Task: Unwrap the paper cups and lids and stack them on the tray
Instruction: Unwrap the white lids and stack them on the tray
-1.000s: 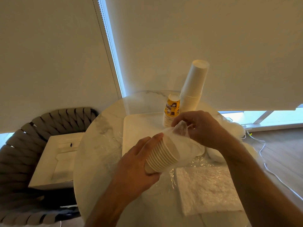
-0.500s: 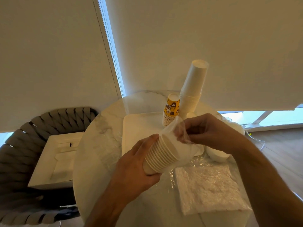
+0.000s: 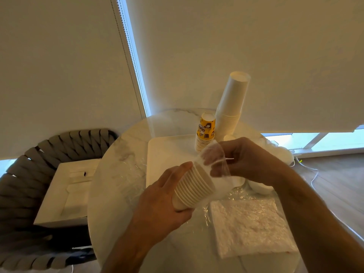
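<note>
A round white marble table stands before closed roller blinds, with a woven grey chair at lower left. At centre frame, the left hand grips a nested stack of ribbed paper cups held above the table. The right hand pinches its clear plastic wrap. Behind, on the white tray, stand yellow printed cups, lettering unreadable, and a tall white cup stack.

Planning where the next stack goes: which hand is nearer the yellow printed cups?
Right. The right hand pinches the plastic wrap just in front of the yellow printed cups; the left hand grips the sleeve of cups lower, farther away.
</note>
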### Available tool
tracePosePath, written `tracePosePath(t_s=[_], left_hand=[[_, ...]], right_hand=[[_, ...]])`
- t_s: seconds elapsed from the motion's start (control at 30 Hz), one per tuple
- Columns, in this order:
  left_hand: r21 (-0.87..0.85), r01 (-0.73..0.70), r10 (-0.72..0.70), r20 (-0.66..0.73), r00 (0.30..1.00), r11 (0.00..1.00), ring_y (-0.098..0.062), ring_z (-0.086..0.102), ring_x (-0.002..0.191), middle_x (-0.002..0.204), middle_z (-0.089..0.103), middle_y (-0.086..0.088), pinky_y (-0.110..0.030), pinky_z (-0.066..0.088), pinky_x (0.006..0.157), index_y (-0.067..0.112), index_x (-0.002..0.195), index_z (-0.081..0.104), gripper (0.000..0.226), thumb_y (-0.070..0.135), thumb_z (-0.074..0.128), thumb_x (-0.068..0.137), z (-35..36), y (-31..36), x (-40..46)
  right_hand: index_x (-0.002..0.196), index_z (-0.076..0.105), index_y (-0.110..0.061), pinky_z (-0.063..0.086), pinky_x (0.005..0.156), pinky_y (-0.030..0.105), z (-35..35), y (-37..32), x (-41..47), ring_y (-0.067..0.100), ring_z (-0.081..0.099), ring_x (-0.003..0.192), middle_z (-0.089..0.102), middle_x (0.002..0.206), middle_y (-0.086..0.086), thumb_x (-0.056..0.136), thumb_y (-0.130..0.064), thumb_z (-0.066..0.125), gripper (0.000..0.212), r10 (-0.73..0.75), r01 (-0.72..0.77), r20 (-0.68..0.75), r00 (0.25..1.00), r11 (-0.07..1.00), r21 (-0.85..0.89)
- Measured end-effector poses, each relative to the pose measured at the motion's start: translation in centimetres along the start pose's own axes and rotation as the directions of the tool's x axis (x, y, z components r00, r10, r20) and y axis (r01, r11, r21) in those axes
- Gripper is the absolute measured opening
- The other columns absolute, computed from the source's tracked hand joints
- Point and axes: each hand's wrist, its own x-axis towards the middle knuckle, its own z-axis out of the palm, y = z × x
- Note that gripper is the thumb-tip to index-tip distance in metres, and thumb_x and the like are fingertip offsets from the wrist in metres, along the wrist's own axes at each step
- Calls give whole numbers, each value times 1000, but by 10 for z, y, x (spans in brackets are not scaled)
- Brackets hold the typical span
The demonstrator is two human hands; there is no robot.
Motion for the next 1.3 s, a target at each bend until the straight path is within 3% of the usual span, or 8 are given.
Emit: tracePosePath(t_s=[0.27,0.4,0.57,0.73,0.83,1.0,1.17,1.3], left_hand=[[5,-7,7,-15,1000,1000,-2,54,107,131,32,42,-32,53,90,66,137,10,101,46,82,69,-2,-2,0],[-4,-4,4,-23,1000,1000,1,51,106,129,23,53,-28,51,91,65,136,10,100,48,80,67,-1,0,1],[14,-24,25,-28,999,1000,-1,54,106,138,32,32,-30,54,89,58,137,14,98,48,82,67,0,0,4],[23,1,0,-49,999,1000,-1,55,105,135,37,34,-27,52,87,59,137,17,96,47,80,66,-1,-4,3],[-9,48,-48,-83,995,999,1,53,103,121,40,41,-24,50,86,62,134,18,97,41,85,67,-2,-8,1],[-46,121,-127,-149,981,992,11,50,104,117,46,41,-18,46,84,54,134,32,91,41,87,62,-1,-13,2],[-60,162,-171,-192,966,985,-2,57,103,122,55,21,-36,54,88,47,141,35,94,48,85,62,-3,-10,3],[-65,163,-173,-196,965,985,-3,59,101,122,58,21,-34,54,88,50,142,30,97,50,86,64,-3,-6,4]], right_hand=[[121,68,-34,54,98,29,-6,4,1,0,56,126,63,130,-23,68,-11,90,61,164,-163,156,974,986,-20],[120,69,-29,51,102,25,1,0,3,0,61,119,66,126,-22,73,-15,87,52,169,-164,155,973,985,-48],[125,65,-22,51,105,33,20,0,7,7,65,115,70,122,-9,75,-20,87,54,159,-147,147,976,985,-85],[116,69,-16,54,96,23,15,1,4,10,69,108,74,112,-6,77,-9,85,43,68,-63,84,994,996,-59],[118,67,-15,55,98,31,3,4,2,12,69,109,73,115,-2,74,-4,87,50,80,-80,-1,997,997,-8],[124,45,-36,60,88,45,-4,6,-1,15,65,107,60,120,-4,65,-9,89,78,68,-68,-78,995,998,-1],[125,40,-66,59,91,32,-4,7,-6,4,61,111,57,126,-20,68,-19,89,88,90,-89,6,996,990,-108],[131,16,-72,49,83,8,0,15,-7,-4,58,109,48,128,-32,69,-10,90,114,140,-111,123,983,969,-220]])
